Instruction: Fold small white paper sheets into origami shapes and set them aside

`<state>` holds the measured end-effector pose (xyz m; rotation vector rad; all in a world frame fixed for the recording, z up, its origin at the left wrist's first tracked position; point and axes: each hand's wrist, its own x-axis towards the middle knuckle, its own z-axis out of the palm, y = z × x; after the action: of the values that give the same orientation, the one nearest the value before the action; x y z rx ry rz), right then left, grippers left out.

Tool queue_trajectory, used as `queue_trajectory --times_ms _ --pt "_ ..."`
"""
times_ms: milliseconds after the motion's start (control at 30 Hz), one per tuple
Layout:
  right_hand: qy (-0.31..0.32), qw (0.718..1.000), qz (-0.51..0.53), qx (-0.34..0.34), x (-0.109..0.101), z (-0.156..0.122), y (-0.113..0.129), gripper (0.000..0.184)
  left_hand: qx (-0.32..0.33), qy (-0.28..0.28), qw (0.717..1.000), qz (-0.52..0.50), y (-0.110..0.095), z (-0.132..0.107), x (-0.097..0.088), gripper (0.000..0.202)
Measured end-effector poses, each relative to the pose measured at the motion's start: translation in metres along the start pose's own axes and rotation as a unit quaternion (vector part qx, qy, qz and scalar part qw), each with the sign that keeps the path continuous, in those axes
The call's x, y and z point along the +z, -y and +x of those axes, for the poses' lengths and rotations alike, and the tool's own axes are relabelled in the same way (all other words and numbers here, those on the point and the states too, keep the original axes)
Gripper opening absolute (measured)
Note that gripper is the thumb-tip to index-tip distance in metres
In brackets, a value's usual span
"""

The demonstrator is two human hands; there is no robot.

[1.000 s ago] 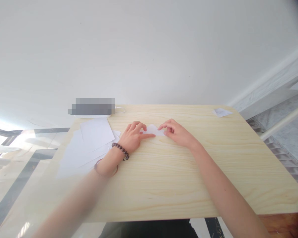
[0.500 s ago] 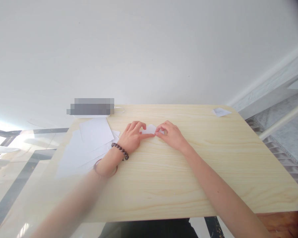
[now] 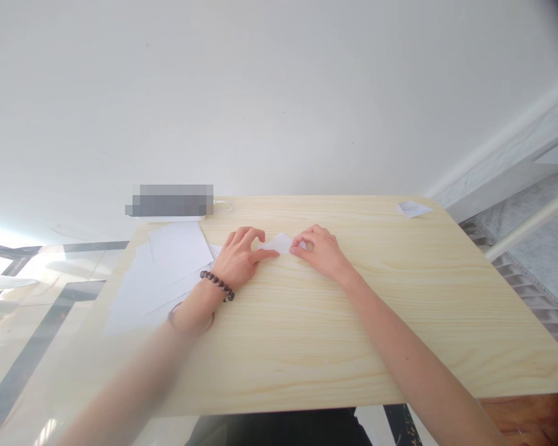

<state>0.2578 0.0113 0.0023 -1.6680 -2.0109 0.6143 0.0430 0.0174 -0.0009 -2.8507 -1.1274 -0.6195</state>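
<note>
A small folded white paper point(image 3: 281, 243), roughly triangular with its peak pointing away from me, lies on the table between my hands. My right hand point(image 3: 320, 251) pinches its right corner between thumb and fingertips. At the left end is my left hand point(image 3: 239, 254), its thumb stretched along the near edge of the paper and its fingers arched apart from the thumb. The paper's left corner is partly hidden by that hand. Dark beads and a thin bangle circle my left wrist.
Several loose white sheets point(image 3: 179, 248) overlap on the table's left side. Behind them stands a blurred-out box-like object point(image 3: 172, 201) with a white cable. Another folded paper point(image 3: 415, 209) lies at the far right corner of the wooden table point(image 3: 353, 347). A wall rises behind.
My left hand has slid a little to the left, its thumb drawing back from the right fingertips. More of the folded paper shows now. The right hand has hardly moved.
</note>
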Motion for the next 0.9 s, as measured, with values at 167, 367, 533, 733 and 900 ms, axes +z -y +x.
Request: queue_trajectory --times_ms 167,367,533,733,900 --pt "-0.054 0.996 -0.016 0.070 0.000 0.000 -0.004 0.026 0.005 -0.002 1.000 -0.016 0.001 -0.002 0.000 0.042" --pt "-0.085 0.987 -0.027 0.130 -0.007 0.006 -0.011 0.047 0.012 0.004 1.000 -0.022 -0.002 0.000 0.000 0.045" --pt "-0.071 0.989 -0.019 0.129 -0.008 0.008 -0.015 0.052 0.010 -0.001 1.000 -0.021 -0.002 0.000 0.000 0.040" --pt "-0.084 0.989 -0.033 0.118 -0.006 0.006 -0.016 0.052 0.019 -0.036 0.999 -0.017 0.003 -0.003 -0.003 0.033" --pt "-0.080 0.989 -0.014 0.121 -0.007 0.006 -0.014 0.051 0.029 -0.062 0.998 -0.015 0.004 -0.003 -0.004 0.032"
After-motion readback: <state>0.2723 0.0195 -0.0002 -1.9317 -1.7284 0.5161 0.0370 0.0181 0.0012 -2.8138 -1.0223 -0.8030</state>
